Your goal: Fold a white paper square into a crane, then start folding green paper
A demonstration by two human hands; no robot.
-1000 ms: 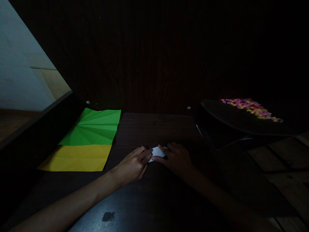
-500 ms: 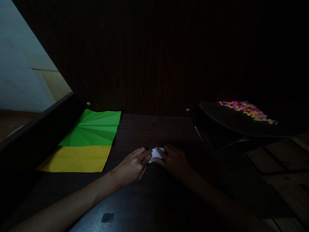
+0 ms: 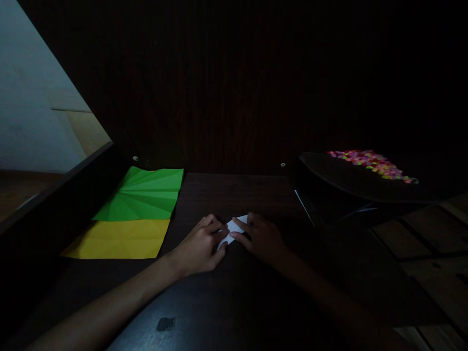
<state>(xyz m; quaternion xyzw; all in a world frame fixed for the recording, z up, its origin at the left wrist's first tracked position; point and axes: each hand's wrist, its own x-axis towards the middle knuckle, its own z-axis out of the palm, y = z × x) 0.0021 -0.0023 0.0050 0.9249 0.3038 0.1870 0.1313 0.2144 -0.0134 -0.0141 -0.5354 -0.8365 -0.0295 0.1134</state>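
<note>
Both hands pinch one small white paper piece [image 3: 234,228] flat against the dark surface [image 3: 226,302]: the left hand [image 3: 199,246] fingers closed on its near-left end, the right hand [image 3: 261,239] fingers pressing its right edge. It lies mid-surface, between the two hands. To crease it well, I judge the fingertips should hold the edges aligned and press firmly along the fold. Left of it lie two creased sheets, touching: one green sheet [image 3: 144,195] and one yellow sheet [image 3: 119,239]. Far right, one pile of tiny coloured pieces [image 3: 369,163], too many to count.
</note>
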